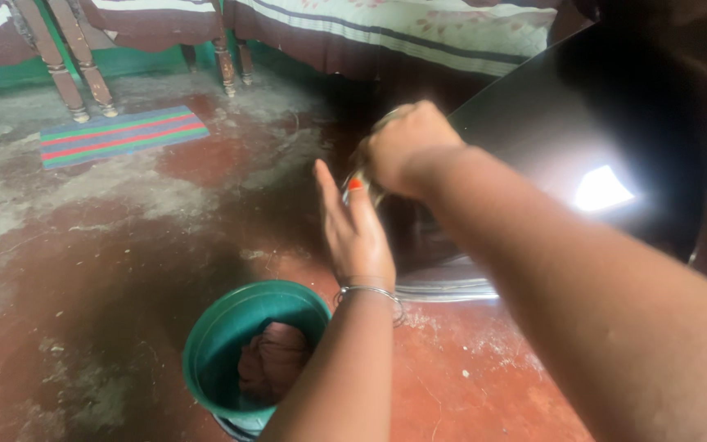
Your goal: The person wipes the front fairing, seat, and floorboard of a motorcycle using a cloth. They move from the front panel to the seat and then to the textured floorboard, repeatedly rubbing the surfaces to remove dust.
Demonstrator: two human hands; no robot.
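Right hand (407,147) fist clamped on what looks like a cloth (359,182), left hand (356,233) fingers flat together against dark glossy panel (583,123); best keep strokes overlapping above green bucket (231,344).

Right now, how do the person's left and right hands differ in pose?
The left hand is open, fingers straight and pointing up, beside the dark glossy panel; the right hand is closed in a fist. The left wrist wears a thin bangle; the right shows none. Both are above the green bucket.
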